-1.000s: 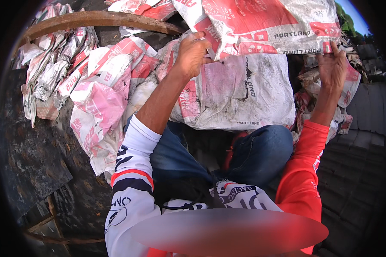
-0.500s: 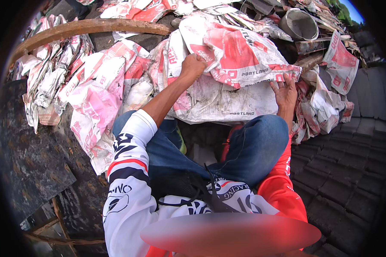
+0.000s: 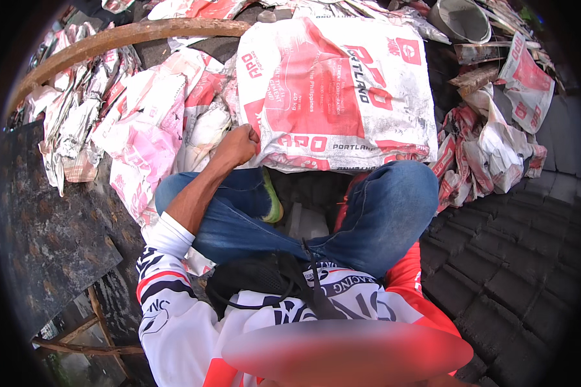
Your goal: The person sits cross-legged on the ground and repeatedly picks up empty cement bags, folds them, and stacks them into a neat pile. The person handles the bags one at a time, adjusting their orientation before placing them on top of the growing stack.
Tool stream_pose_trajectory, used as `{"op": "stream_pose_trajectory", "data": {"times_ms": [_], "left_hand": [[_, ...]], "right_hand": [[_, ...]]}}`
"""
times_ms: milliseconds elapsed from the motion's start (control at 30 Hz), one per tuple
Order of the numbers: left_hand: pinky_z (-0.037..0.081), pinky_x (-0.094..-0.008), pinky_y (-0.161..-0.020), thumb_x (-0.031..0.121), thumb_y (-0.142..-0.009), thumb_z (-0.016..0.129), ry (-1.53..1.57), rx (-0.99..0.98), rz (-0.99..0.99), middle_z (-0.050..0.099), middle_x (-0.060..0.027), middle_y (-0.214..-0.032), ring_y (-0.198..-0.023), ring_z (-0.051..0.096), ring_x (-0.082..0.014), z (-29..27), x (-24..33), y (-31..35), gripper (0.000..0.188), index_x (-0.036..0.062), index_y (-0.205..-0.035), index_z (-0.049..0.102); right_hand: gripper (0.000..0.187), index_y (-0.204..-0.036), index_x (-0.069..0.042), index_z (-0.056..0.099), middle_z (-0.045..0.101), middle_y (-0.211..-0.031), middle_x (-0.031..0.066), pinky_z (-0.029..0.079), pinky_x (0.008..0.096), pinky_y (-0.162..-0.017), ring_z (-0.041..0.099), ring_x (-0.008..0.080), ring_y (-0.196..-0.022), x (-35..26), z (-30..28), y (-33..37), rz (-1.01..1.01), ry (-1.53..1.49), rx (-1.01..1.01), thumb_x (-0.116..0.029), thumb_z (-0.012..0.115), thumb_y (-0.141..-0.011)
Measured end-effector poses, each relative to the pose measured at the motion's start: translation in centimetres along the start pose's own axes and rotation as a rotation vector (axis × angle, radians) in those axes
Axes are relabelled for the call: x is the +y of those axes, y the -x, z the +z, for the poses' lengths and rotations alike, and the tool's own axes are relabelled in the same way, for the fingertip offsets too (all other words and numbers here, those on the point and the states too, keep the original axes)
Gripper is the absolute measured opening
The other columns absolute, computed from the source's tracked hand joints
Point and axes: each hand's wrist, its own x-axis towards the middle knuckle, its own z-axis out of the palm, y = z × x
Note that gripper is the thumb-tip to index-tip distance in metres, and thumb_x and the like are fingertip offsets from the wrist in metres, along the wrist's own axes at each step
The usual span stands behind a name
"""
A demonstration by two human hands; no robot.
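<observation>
An empty red-and-white paper cement sack (image 3: pixel 326 97) lies spread out flat in front of my knees, its printed face up. At its near left corner my left hand (image 3: pixel 240 146) is closed, with the sack's edge pinched in the fingers. My right hand does not show. Only the red right sleeve (image 3: pixel 407 261) is visible, running up behind my right knee. More sack layers seem to lie under the spread one, along its near edge.
Crumpled cement sacks (image 3: pixel 152 122) are heaped on the left, and others (image 3: pixel 490 155) on the right. A curved wooden beam (image 3: pixel 129 37) crosses the far left. A grey bucket (image 3: pixel 460 20) lies tipped at the far right. Stacked dark slabs (image 3: pixel 503 258) fill the right side.
The bunched sack has been opened out flat. My left hand has come down and left to its near corner. My right hand has let go and dropped out of sight.
</observation>
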Motion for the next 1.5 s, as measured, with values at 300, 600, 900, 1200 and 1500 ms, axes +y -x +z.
{"op": "stream_pose_trajectory", "data": {"times_ms": [300, 600, 900, 1200, 1500], "left_hand": [[0.028, -0.0475, -0.113, 0.060, -0.089, 0.056, 0.172, 0.450, 0.313, 0.036, -0.0369, -0.144, -0.138, 0.033, -0.0450, -0.3, 2.1, -2.7, 0.085, -0.0022, -0.145, 0.037], [0.014, -0.0701, -0.110, 0.070, -0.071, 0.068, -0.337, 0.177, 0.085, 0.005, -0.0349, -0.155, -0.143, -0.001, -0.0561, 6.2, -0.6, -8.8, 0.112, 0.0124, -0.155, 0.020], [0.022, -0.0648, -0.111, 0.059, -0.076, 0.068, -0.396, -0.037, -0.034, -0.001, -0.0306, -0.158, -0.142, 0.003, -0.0584, 5.6, -2.3, -14.9, 0.103, 0.0175, -0.156, 0.017], [0.049, -0.0453, -0.094, 0.054, -0.078, 0.066, 0.077, 0.573, 0.164, 0.065, -0.0230, -0.115, -0.111, 0.062, -0.0350, -7.7, 4.0, -4.2, 0.069, 0.0016, -0.123, 0.062], [0.037, -0.0616, -0.092, 0.048, -0.070, 0.074, -0.428, 0.578, -0.636, 0.061, -0.0168, -0.117, -0.111, 0.057, -0.0354, -4.3, -17.2, 4.6, 0.063, 0.0031, -0.113, 0.067]], "right_hand": [[0.052, -0.118, 0.000, 0.059, 0.057, -0.115, 0.0200, 0.044, 0.0473, -0.094, 0.054, 0.0346, -0.114, -4.5, 1.0, 3.6, -0.626, 1.225, 0.803, -0.046, 0.058, -0.094], [0.070, -0.150, -0.037, 0.033, 0.021, -0.157, 0.0206, 0.019, 0.0757, -0.102, 0.013, 0.0474, -0.145, -1.1, 7.5, -4.9, -0.672, 2.007, 0.364, -0.062, 0.056, -0.088], [0.075, -0.150, -0.035, 0.033, 0.018, -0.159, 0.0188, 0.018, 0.0773, -0.103, 0.014, 0.0489, -0.145, -2.0, 8.5, -12.1, -0.255, 2.057, 0.113, -0.076, 0.037, -0.088], [0.058, -0.133, 0.003, 0.055, 0.055, -0.135, 0.0246, 0.037, 0.0376, -0.106, 0.053, 0.0329, -0.124, -9.0, 4.5, -8.3, -0.721, 1.448, -0.014, -0.043, 0.053, -0.098], [0.049, -0.133, -0.001, 0.056, 0.062, -0.124, 0.0173, 0.049, 0.0340, -0.090, 0.057, 0.0222, -0.116, -25.6, 7.9, -1.3, -0.860, 0.938, 0.186, -0.037, 0.056, -0.098]]}}
